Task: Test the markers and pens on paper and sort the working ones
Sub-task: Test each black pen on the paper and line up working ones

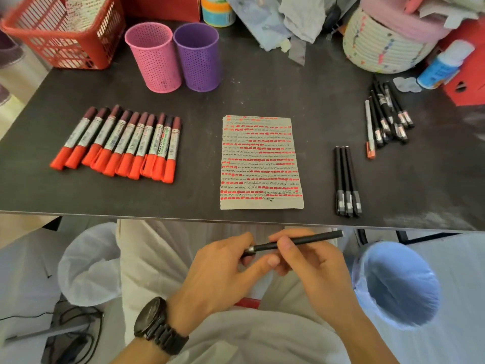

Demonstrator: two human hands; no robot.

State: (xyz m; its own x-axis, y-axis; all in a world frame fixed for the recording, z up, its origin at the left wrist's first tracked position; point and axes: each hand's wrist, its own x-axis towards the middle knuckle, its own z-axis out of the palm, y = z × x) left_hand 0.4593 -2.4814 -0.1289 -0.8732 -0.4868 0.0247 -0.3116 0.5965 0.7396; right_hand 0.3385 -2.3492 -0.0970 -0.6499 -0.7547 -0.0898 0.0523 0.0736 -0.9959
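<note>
Both hands hold one black pen (312, 239) in front of the table's near edge, over my lap. My right hand (312, 266) grips its barrel; my left hand (223, 269) pinches the capped end. On the dark table (183, 195) lies a sheet of paper (261, 162) covered with rows of red and black test marks. Left of it, several red-capped markers (118, 144) lie side by side. Right of it lie three black pens (347, 181) in a row. Farther right sits a loose pile of black pens (388, 114) with one white, orange-capped pen (370, 131).
A pink mesh cup (153, 57) and a purple mesh cup (198, 57) stand at the back. A red basket (63, 32) is back left, a woven basket (380, 48) and glue bottle (443, 65) back right. Lined bins stand below: white (89, 264) left, blue (396, 282) right.
</note>
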